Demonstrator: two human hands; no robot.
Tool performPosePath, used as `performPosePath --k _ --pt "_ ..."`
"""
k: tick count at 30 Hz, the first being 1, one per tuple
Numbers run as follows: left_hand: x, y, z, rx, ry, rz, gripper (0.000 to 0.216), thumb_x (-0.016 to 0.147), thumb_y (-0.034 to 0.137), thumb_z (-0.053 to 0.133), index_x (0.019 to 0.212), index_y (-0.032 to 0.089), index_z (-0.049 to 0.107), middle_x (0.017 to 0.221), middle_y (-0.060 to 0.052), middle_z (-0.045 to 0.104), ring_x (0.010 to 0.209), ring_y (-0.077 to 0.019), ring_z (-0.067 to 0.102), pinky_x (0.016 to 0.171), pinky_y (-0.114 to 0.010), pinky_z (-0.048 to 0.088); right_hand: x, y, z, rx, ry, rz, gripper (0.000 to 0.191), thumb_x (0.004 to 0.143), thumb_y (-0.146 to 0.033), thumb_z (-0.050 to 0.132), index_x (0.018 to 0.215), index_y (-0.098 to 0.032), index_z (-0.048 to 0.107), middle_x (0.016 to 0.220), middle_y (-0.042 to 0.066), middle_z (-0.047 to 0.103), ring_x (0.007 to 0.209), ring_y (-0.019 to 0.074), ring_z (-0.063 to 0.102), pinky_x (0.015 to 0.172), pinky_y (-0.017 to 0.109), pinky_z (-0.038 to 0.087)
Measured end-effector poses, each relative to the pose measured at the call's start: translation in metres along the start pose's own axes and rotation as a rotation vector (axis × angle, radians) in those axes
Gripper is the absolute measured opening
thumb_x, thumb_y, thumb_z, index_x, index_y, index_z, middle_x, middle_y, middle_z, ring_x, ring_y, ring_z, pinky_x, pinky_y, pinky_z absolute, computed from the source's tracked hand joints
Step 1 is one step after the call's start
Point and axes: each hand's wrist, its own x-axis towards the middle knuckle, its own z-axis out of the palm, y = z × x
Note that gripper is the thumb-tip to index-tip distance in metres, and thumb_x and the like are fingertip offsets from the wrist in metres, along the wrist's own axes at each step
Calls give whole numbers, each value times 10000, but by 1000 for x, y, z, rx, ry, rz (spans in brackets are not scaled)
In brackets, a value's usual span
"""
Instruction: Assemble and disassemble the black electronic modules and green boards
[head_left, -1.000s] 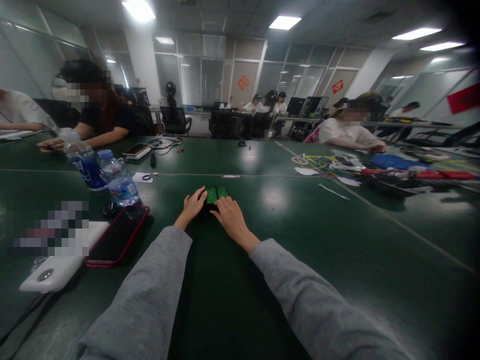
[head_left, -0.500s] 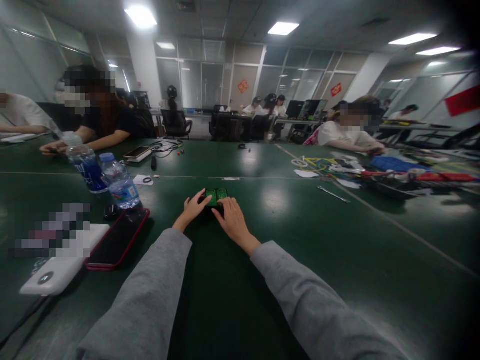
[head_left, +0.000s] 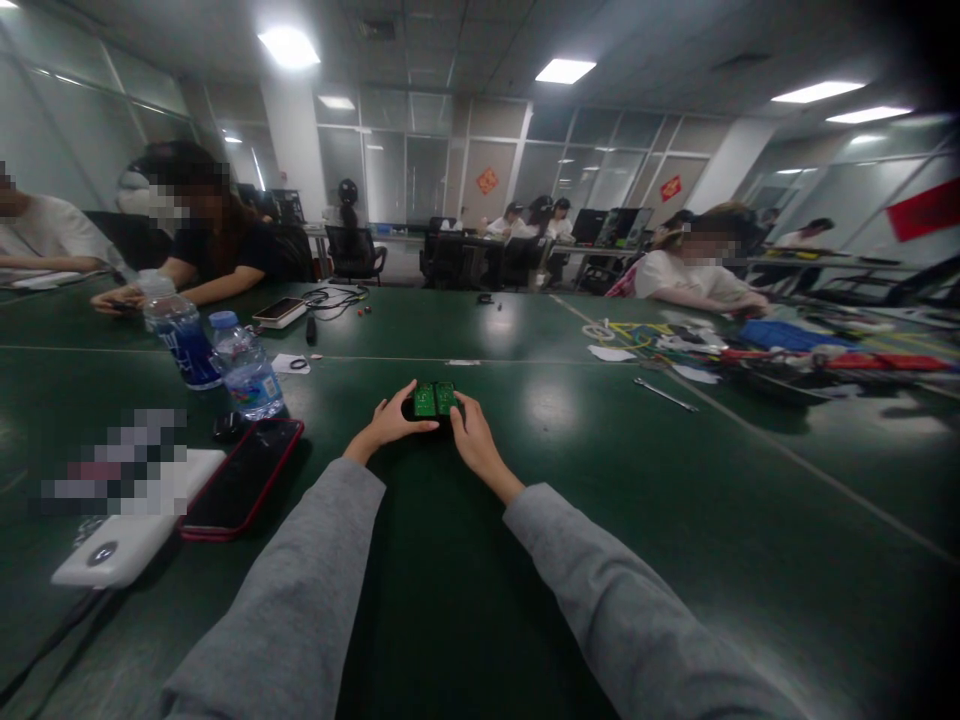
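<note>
A small pair of green circuit boards (head_left: 424, 402), side by side in a black frame, is between my hands at the middle of the green table (head_left: 442, 580). My left hand (head_left: 391, 418) is closed on the left side, its thumb along the near edge and a finger at the far left corner. On the right side, my right hand (head_left: 478, 438) grips the frame, with the thumb near the board's right edge. The underside of the frame is hidden, so I cannot tell whether it rests on the table.
To my left lie a red-edged phone (head_left: 244, 480), a white power bank (head_left: 112, 550) with a cable, and two plastic bottles (head_left: 251, 370). A wrench (head_left: 665, 394) lies at right, before a pile of cables and tools (head_left: 787, 345). Other people sit around the table.
My left thumb has moved off the board face to its near edge. My right fingers have drawn from the top to the right side, so more of the green boards shows.
</note>
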Motion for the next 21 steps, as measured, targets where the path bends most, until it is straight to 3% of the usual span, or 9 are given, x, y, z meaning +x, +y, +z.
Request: performPosePath --k 4,21 --pt "1 -2 1 -36 -31 7 1066 655 629 727 1511 239 226 1545 -111 335 1411 -276 341 1173 -445 207 0 1 1 66 -69 48 394 1010 -316 340 1363 -158 414 1312 142 503 1200 239 505 1040 432 414" --pt "5 -6 3 -85 -44 -2 1115 637 666 714 1524 242 188 1518 -118 384 1387 -304 377 1169 -482 175 -1 2 -2 177 -153 169 433 1022 -336 355 1423 -173 359 1305 128 521 1218 261 505 1062 451 381"
